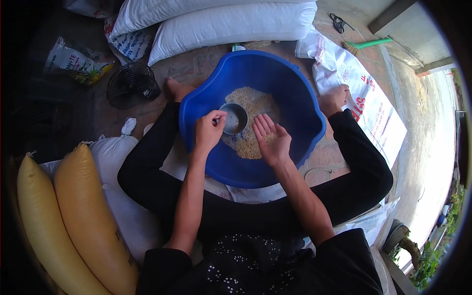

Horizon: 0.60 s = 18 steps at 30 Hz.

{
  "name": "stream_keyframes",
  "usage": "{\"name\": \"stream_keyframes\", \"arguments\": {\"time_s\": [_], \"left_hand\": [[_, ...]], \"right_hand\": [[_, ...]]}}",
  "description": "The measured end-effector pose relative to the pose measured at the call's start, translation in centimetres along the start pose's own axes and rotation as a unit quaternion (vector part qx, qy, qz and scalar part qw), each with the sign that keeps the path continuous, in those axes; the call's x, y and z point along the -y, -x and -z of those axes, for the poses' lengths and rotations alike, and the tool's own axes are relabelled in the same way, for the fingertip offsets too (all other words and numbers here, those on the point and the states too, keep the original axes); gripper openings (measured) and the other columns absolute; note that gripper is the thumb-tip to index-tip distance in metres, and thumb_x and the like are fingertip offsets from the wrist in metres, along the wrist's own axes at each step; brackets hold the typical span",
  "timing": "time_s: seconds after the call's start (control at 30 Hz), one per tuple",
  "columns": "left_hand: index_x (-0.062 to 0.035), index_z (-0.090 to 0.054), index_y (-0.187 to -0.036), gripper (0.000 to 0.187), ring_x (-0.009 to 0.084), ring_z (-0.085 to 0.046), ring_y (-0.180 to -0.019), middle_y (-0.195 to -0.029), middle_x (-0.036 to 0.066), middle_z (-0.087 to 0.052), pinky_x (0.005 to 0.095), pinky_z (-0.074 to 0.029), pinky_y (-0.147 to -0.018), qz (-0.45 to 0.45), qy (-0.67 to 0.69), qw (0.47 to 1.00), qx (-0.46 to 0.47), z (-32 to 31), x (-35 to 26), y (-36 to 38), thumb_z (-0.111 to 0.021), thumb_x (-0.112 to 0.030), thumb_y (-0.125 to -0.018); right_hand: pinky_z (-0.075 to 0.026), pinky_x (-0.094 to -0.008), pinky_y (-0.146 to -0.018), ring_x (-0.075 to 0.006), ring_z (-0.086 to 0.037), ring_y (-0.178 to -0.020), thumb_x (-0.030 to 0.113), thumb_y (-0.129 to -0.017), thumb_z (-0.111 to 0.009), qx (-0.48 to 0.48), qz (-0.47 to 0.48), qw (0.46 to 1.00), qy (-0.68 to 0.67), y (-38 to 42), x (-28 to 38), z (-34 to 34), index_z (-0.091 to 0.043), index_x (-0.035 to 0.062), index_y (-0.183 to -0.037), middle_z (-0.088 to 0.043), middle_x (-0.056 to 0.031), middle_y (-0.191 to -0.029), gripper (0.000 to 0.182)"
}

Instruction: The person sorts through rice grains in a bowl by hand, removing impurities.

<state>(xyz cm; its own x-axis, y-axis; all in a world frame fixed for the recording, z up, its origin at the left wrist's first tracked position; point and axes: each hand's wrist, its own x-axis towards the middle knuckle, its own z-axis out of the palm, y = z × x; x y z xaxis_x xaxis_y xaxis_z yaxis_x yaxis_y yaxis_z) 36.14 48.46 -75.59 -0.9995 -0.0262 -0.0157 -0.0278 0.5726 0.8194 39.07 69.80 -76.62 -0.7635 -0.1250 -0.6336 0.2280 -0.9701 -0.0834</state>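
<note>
Between my legs stands a large blue plastic basin [300, 123] with pale grain [248, 148] spread over its bottom. My left hand [210, 129] grips the rim of a round metal cup [237, 109], which is tilted so that its inside shows; a little pale stuff lies in it. To the right of the cup, my right hand [273, 141] is turned palm up over the grain, its fingers stretched out. Some loose grains rest on that palm. The two hands are apart, both inside the basin's outline.
Full white sacks [236, 29] lie behind the basin, and yellow sacks [86, 196] stand at the left. A small black fan [130, 84] sits on the brick floor near my foot. A flattened printed sack [366, 98] and a green-handled broom [366, 44] are at the right.
</note>
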Motion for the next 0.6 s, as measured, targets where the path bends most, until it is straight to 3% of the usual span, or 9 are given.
{"name": "stream_keyframes", "arguments": {"time_s": [0.07, 0.2, 0.3, 0.47, 0.6], "left_hand": [[-0.0014, -0.075, -0.104, 0.018, 0.0162, -0.072, -0.071, -0.093, 0.012, -0.078, 0.0295, -0.055, -0.064, 0.020, 0.020, 0.999, -0.028, 0.7, -1.0, -0.1, -0.074, -0.014, -0.091], [-0.0033, -0.076, -0.102, 0.015, 0.0150, -0.068, -0.069, -0.089, 0.009, -0.075, 0.0281, -0.053, -0.063, -0.059, 0.072, 0.996, -0.003, 0.5, -4.8, 0.9, -0.075, -0.012, -0.090], [-0.0052, -0.077, -0.099, 0.013, 0.0160, -0.066, -0.067, -0.085, 0.007, -0.072, 0.0285, -0.053, -0.062, -0.153, 0.043, 0.981, 0.112, 0.1, -6.9, 2.0, -0.077, -0.010, -0.087], [-0.0049, -0.077, -0.098, 0.014, 0.0132, -0.065, -0.067, -0.085, 0.005, -0.071, 0.0278, -0.052, -0.061, -0.185, 0.039, 0.974, 0.128, -1.3, -6.7, 2.9, -0.080, -0.007, -0.084], [-0.0052, -0.078, -0.100, 0.016, 0.0148, -0.066, -0.070, -0.085, 0.005, -0.071, 0.0277, -0.053, -0.064, -0.185, 0.021, 0.973, 0.134, -1.8, -6.9, 3.2, -0.080, -0.009, -0.084]], "right_hand": [[-0.039, -0.0454, -0.121, -0.0344, -0.051, -0.140, 0.021, -0.103, -0.030, 0.021, -0.016, 1.000, 0.002, 0.4, -0.2, -0.6, -0.048, -0.0088, -0.143, -0.054, -0.0247, -0.146, 0.053], [-0.039, -0.0455, -0.121, -0.0339, -0.049, -0.141, 0.021, -0.104, -0.031, 0.078, -0.047, 0.996, 0.003, 1.0, -0.1, -0.9, -0.046, -0.0082, -0.144, -0.052, -0.0230, -0.149, 0.052], [-0.038, -0.0456, -0.122, -0.0326, -0.047, -0.143, 0.021, -0.105, -0.030, 0.096, -0.059, 0.993, 0.032, 1.7, 0.3, -1.4, -0.046, -0.0069, -0.146, -0.051, -0.0209, -0.151, 0.052], [-0.040, -0.0433, -0.116, -0.0301, -0.046, -0.144, 0.025, -0.104, -0.030, 0.100, -0.059, 0.992, 0.054, 1.7, 0.1, -1.6, -0.046, -0.0042, -0.148, -0.050, -0.0193, -0.153, 0.055], [-0.036, -0.0462, -0.120, -0.0299, -0.045, -0.145, 0.027, -0.105, -0.030, 0.107, -0.075, 0.990, 0.061, 1.5, -0.1, -1.0, -0.044, -0.0031, -0.149, -0.049, -0.0171, -0.154, 0.055]]}}
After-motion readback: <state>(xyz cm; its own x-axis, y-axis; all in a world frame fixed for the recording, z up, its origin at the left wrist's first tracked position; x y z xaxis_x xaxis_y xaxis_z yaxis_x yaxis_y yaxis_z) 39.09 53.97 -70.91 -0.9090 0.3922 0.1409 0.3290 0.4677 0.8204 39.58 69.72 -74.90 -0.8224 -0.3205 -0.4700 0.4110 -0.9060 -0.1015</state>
